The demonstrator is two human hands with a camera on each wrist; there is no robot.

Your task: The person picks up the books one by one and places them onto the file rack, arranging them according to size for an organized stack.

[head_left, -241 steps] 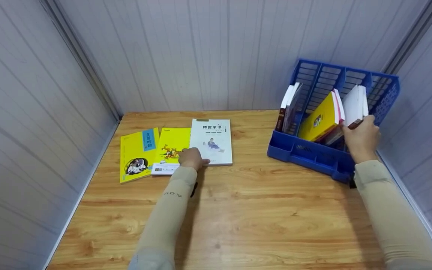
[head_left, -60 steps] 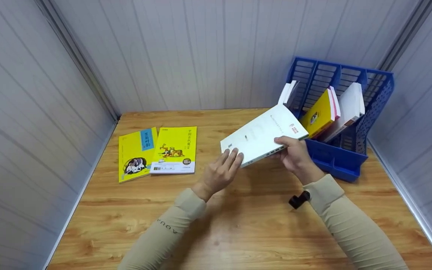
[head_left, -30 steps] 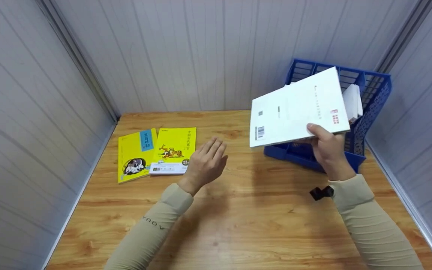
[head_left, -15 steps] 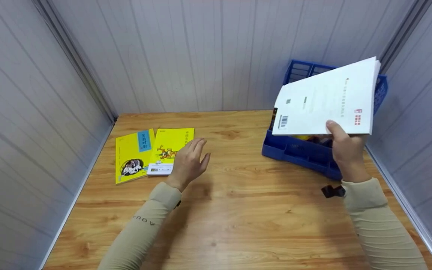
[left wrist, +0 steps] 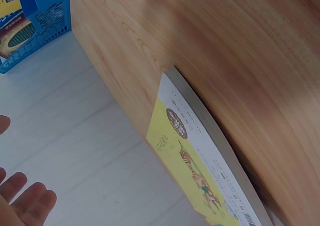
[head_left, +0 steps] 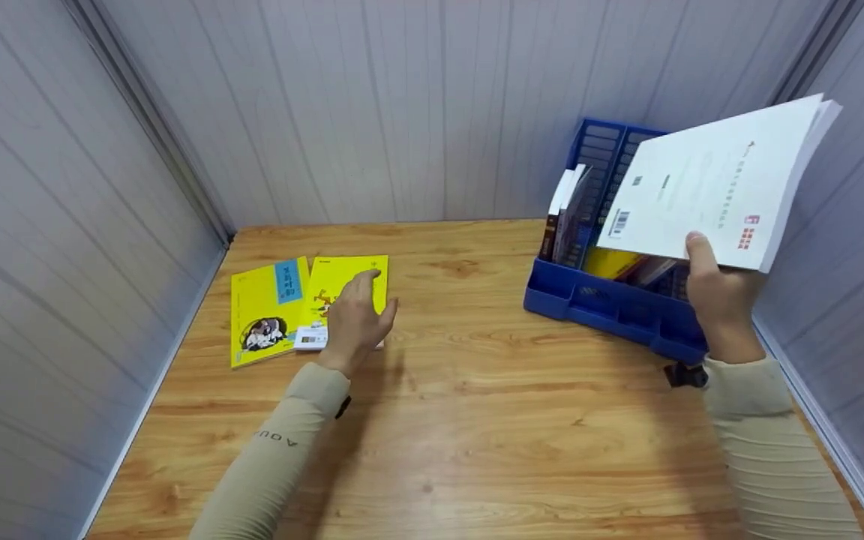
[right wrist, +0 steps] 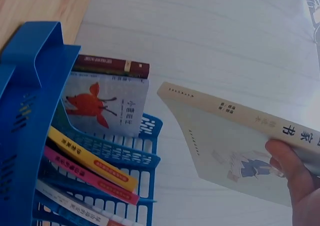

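Note:
My right hand (head_left: 728, 304) grips a white paperback book (head_left: 702, 187) by its lower edge, thumb on the back cover, and holds it up over the blue file rack (head_left: 589, 300). In the right wrist view the book's spine (right wrist: 232, 105) and illustrated front show beside the rack's compartments. My left hand (head_left: 355, 319), fingers extended and thumb apart, is over a yellow book (head_left: 338, 270) with animal drawings and a white lower band. The left wrist view shows that book (left wrist: 185, 156) lying apart from the fingertips. A second yellow book (head_left: 256, 292) with a blue label lies at its left.
Several books stand in the rack: dark-spined and white ones (head_left: 565, 214) in the left compartment, a yellow one (head_left: 612, 262) further right, partly hidden by the held book. Panel walls (head_left: 402, 112) enclose the wooden table (head_left: 462, 420) at the back and sides.
The white book was lifted from the table, turned back-cover up and carried right over the rack by my right hand. My left hand released it and moved left over the yellow book.

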